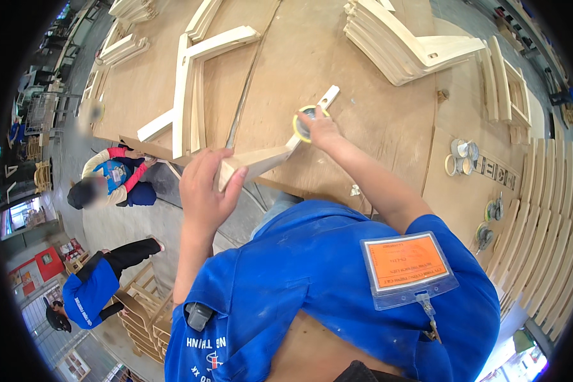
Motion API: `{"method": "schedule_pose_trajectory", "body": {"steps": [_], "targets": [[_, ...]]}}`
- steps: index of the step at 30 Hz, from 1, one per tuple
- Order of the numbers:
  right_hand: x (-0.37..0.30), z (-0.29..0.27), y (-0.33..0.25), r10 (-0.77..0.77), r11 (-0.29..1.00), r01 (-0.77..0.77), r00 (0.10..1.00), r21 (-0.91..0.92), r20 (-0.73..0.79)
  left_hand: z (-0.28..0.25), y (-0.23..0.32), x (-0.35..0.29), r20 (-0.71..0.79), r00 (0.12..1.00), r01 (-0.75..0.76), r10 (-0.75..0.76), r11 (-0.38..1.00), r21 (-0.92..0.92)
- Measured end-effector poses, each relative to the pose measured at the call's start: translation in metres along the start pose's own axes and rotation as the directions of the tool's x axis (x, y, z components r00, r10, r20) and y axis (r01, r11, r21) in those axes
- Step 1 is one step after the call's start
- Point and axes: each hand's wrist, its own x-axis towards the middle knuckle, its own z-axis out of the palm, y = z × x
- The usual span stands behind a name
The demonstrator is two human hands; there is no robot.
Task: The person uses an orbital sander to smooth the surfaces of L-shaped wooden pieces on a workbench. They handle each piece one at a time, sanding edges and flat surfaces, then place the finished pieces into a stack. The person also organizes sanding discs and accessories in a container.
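The two hands are apart. The left hand [205, 186] is closed around the near end of a pale wooden piece [264, 162], which extends to beyond the right hand [326, 131]; this one holds a yellow-rimmed disc [302, 130] upon it. The brown tabletop [286, 57] has a dark seam ahead, between the hands. Stacked wooden parts [395, 48] lie beyond the right hand. To the left of the left hand, a person [116, 176] is near the tabletop edge, above grey floor [188, 234].

Brown worktable [280, 70] with stacks of pale wooden parts [391, 51]
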Motion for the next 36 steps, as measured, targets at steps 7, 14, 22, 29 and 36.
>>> {"method": "schedule_pose_trajectory", "body": {"steps": [7, 14, 22, 29, 36], "targets": [[0.040, -0.009, 0.012, 0.047, 0.997, -0.047, 0.999, 0.054, 0.002, 0.006, 0.001, -0.007, -0.049, 0.996, 0.071, -0.079, 0.987, -0.147], [0.078, -0.052, 0.068, 0.344, 0.939, -0.342, 0.935, 0.039, -0.083, 0.009, 0.003, -0.005, -0.063, 0.994, 0.082, -0.094, 0.982, -0.171], [0.012, -0.010, 0.054, 0.055, 0.997, -0.055, 0.998, 0.044, 0.000, -0.001, -0.014, 0.023, -0.100, 0.994, 0.045, -0.046, 0.999, -0.009], [-0.062, 0.016, 0.111, 0.195, 0.912, -0.126, 0.970, 0.390, -0.142, 0.020, -0.012, 0.119, -0.301, 0.953, -0.010, -0.011, 0.998, -0.066], [-0.077, 0.045, 0.194, 0.432, 0.869, -0.299, 0.846, 0.393, -0.311, 0.067, 0.031, 0.232, -0.517, 0.851, -0.243, 0.094, 0.943, -0.229]]}}
